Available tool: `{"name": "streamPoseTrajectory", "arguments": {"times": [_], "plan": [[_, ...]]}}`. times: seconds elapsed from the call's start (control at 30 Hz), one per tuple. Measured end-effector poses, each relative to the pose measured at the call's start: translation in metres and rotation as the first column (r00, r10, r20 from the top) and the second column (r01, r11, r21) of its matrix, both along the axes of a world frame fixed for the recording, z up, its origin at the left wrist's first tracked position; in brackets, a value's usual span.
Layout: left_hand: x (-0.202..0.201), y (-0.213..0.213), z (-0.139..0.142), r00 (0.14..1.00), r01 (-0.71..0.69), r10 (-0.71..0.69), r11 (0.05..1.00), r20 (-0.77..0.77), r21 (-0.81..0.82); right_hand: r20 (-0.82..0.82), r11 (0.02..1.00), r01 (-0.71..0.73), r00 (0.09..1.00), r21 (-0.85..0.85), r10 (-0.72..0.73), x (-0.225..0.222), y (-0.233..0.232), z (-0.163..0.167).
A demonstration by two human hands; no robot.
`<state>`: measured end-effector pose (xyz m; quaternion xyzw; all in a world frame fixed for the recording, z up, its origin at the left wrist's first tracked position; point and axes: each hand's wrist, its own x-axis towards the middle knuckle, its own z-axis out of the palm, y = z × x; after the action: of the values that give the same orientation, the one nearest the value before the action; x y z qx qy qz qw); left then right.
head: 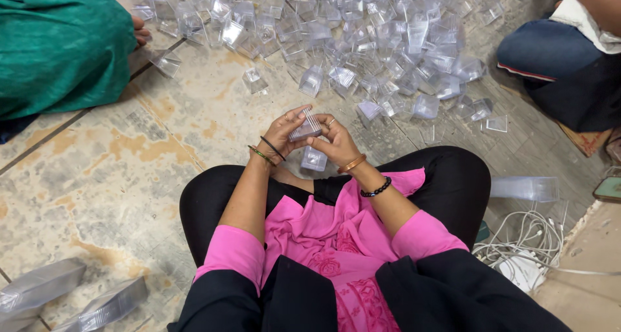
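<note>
Now, head view: both hands meet above the lap.
Left hand (pixel 283 132): fingers closed on small clear plastic box (pixel 305 126).
Right hand (pixel 336 141): fingers pinch its other end.
Second box (pixel 314 158): just below, on the floor.
Pile (pixel 362 34): beyond, on the floor.
Advice: grip evenly; thin plastic likely cracks.

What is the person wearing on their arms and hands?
Bright pink short sleeves under a black wrap. Left hand: a ring, plus thin black and green bangles at the wrist. Right hand: a ring, an orange bangle and a black bead bracelet.
</note>
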<state>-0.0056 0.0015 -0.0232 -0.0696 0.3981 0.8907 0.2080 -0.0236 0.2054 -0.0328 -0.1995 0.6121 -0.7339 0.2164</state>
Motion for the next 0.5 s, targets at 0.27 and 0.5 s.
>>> {"name": "streamPoseTrajectory", "arguments": {"times": [0.27, 0.5], "plan": [[-0.005, 0.003, -0.017, 0.987, -0.074, 0.074, 0.997, -0.141, 0.003, 0.025, 0.997, 0.041, 0.999, 0.07, -0.043, 0.004, 0.006, 0.028], [-0.016, 0.003, -0.062, 0.996, -0.073, 0.006, 0.623, -0.088, -0.779, -0.798, 0.663, 0.465, 0.468, 0.587, 0.378, 0.053, 0.03, 0.042]]}}
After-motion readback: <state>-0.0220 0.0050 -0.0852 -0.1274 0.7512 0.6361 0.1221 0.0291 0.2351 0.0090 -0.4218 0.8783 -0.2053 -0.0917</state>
